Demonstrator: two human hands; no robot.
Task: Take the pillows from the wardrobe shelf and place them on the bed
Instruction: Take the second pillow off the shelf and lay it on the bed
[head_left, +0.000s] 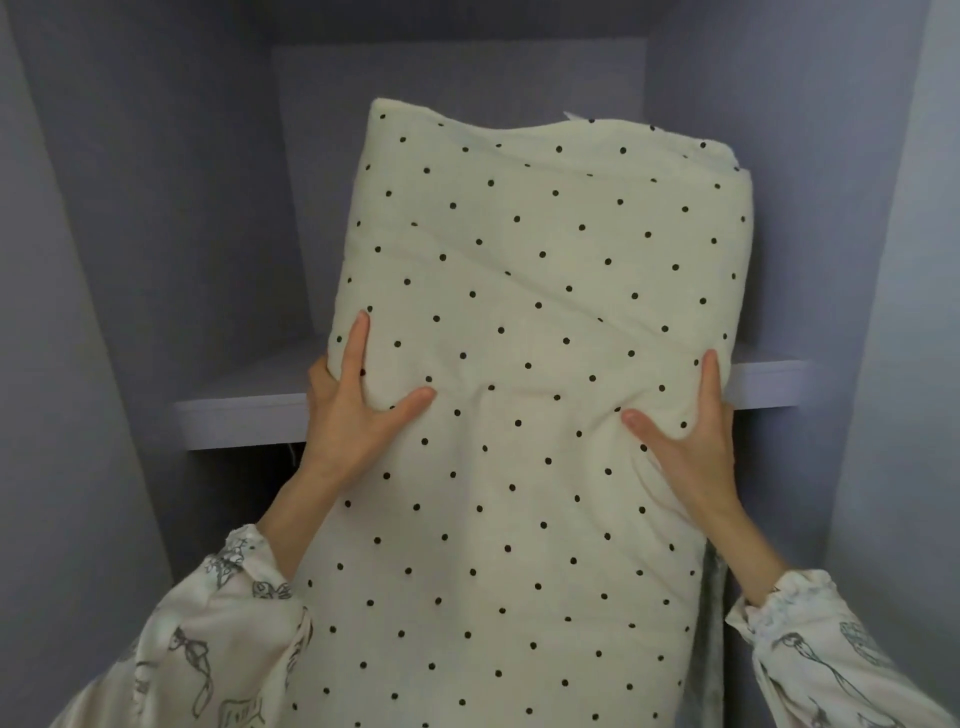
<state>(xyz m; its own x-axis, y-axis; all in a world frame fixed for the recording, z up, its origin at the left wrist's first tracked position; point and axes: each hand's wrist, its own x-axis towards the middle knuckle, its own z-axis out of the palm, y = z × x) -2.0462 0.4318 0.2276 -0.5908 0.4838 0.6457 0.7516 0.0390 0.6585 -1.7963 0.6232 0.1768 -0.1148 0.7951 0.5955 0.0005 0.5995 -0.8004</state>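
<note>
Both sleeves (208, 649) lead to the left hand (353, 410) and right hand (691, 441) clamping the dotted pillow (530, 332) by its sides, long axis running away, far end over the wardrobe shelf (244, 415).

Both hands, left hand (349, 410) and right hand (691, 441), grip the sides of a cream dotted pillow (535, 322) over the wardrobe shelf (244, 410).
</note>
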